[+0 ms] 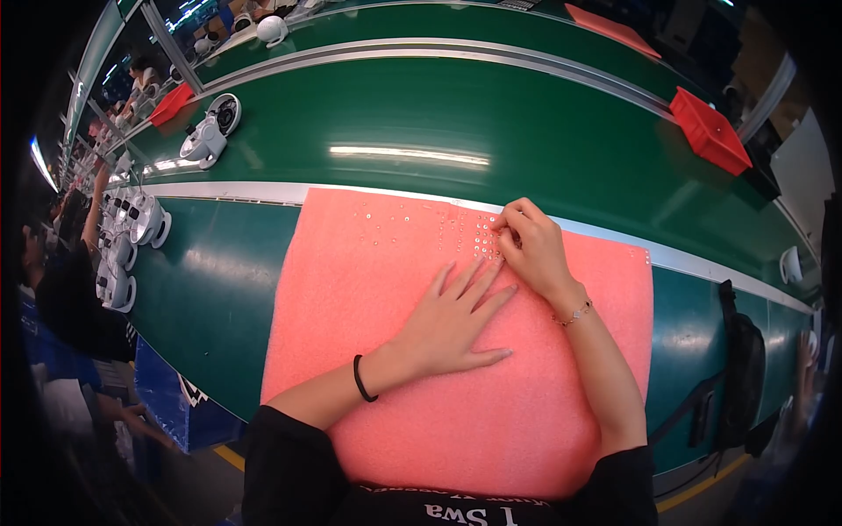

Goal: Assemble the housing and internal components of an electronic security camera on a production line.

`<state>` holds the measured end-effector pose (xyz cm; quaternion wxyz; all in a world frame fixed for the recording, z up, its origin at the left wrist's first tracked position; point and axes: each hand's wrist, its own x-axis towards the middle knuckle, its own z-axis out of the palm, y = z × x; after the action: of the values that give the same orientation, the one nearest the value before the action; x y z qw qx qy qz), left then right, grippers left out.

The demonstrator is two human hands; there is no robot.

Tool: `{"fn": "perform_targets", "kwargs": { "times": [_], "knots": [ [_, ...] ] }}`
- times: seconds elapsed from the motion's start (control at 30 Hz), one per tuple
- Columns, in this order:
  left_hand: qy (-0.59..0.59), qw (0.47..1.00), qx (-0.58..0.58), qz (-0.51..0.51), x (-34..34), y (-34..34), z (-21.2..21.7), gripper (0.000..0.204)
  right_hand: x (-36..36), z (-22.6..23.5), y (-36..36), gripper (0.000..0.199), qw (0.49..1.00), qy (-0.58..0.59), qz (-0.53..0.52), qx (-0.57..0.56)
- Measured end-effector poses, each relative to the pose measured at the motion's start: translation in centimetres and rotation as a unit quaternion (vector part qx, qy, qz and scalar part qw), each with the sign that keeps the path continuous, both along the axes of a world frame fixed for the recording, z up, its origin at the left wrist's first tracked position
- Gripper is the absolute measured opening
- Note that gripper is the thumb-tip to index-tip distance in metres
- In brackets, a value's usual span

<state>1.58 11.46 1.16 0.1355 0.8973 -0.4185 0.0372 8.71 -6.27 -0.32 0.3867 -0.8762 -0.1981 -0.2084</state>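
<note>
The fingers [507, 230] of the right hand [531, 250] are bunched together, tips pinched down at the right end of a scatter of tiny shiny parts [465, 232]; whether one part is actually held between them is too small to tell. The parts lie in short rows on the far edge of a pink foam sheet [438, 394], and the rows run away to the left from those fingertips, so their long axis follows the sheet's far edge and the right hand is plainly the nearer one. The left hand [452, 324] lies flat and open just behind, palm down, fingers spread on the foam and holding nothing; a black band circles its wrist, a thin bracelet the other. The foam rests on a green surface [219, 289], bounded by a pale metal strip, beyond which a wide green belt [456, 131] curves away. On the belt to the left stands a white dome-shaped device [210, 131]; more white units [132, 241] cluster at the left rim. A red bin [710, 131] sits at the far right, another red tray [171, 103] far left, and a flat red sheet [614, 28] at the top. Other people work at the left edge.
</note>
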Motion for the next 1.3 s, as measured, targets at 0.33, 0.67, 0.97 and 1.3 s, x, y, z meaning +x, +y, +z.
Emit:
{"fn": "perform_targets", "kwargs": {
  "times": [0.33, 0.67, 0.97, 1.3],
  "knots": [
    [-0.003, 1.0, 0.003, 0.005, 0.0, 0.1, 0.0, 0.079, 0.0, 0.0, 0.1, 0.004, 1.0, 0.012, -0.003, 0.013],
    [0.013, 1.0, -0.001, 0.001, -0.1, 0.2, -0.4, 0.079, -0.5, 0.8, 0.3, 0.003, 0.999, 0.044, -0.009, 0.014],
    [0.007, 1.0, -0.003, 0.001, 0.0, 0.2, -0.4, 0.079, -0.4, 1.0, 0.3, 0.004, 0.999, 0.047, -0.01, 0.005],
    [0.004, 1.0, -0.001, 0.0, 0.0, 0.2, -0.4, 0.079, -0.4, 1.0, 0.4, 0.004, 0.999, 0.044, -0.009, 0.01]
  ]
}}
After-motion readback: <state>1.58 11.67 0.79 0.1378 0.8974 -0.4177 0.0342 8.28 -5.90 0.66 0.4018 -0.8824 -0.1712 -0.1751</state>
